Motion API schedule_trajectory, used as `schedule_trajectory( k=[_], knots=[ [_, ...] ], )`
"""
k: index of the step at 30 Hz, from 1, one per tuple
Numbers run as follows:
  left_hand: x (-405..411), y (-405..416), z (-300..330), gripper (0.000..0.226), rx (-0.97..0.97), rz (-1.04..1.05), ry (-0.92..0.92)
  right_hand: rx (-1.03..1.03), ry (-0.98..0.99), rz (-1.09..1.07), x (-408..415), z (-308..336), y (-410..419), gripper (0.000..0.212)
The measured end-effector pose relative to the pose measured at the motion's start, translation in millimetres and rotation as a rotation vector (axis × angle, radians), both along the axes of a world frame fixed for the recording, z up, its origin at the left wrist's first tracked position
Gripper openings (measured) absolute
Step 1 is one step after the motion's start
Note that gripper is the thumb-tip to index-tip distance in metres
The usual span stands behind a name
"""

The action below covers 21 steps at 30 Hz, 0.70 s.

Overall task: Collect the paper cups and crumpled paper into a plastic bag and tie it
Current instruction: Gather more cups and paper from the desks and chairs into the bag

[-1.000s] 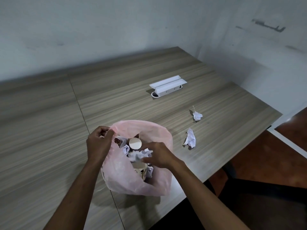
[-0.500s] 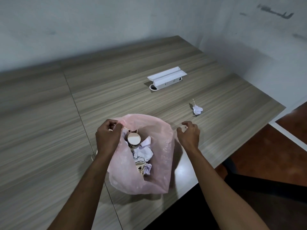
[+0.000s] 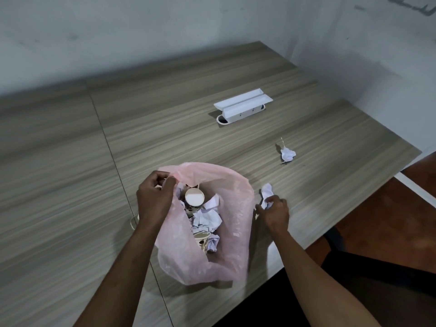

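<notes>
A pink plastic bag [image 3: 238, 223] lies open on the wooden table [image 3: 70, 185] in front of me. Inside it are paper cups [image 3: 194, 197] and several crumpled white papers [image 3: 207, 219]. My left hand [image 3: 154, 200] pinches the bag's left rim and holds the mouth open. Just right of the bag, my right hand [image 3: 274, 212] is closed on a crumpled paper [image 3: 267, 193] that sticks up above the fingers. Another crumpled paper [image 3: 287, 154] lies farther back right on the table, untouched.
A white socket box with a raised lid [image 3: 243, 106] sits in the table at the back. The table's right edge [image 3: 377, 199] drops to a reddish floor, with a dark chair below it. Grey walls stand behind and to the right.
My right hand left the bag's inside, reached right to the near crumpled paper and closed on it. My left hand kept its hold on the rim.
</notes>
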<state>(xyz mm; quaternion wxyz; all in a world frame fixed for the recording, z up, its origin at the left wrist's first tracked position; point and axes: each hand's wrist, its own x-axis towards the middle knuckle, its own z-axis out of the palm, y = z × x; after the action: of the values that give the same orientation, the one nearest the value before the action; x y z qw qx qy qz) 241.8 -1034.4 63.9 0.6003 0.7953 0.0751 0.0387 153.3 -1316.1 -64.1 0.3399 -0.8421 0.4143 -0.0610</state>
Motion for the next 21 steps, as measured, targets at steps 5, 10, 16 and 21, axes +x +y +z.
schedule_trajectory(
  k=[5, 10, 16, 21],
  knots=[
    [1, 3, 3, 0.006, 0.022, 0.021, 0.013, 0.201, -0.264, -0.157, -5, 29, 27, 0.021],
    [-3, 5, 16, 0.005, 0.018, 0.059, 0.014, 0.194, -0.59, -0.07, -4, 99, 70, 0.017],
    [-6, 5, 25, 0.008, 0.002, 0.069, 0.009, 0.115, -0.252, 0.489, 10, 114, 110, 0.026],
    [-6, 4, 30, 0.005, 0.001, 0.058, -0.004, 0.07, -0.126, 0.485, 36, 108, 130, 0.053]
  ],
)
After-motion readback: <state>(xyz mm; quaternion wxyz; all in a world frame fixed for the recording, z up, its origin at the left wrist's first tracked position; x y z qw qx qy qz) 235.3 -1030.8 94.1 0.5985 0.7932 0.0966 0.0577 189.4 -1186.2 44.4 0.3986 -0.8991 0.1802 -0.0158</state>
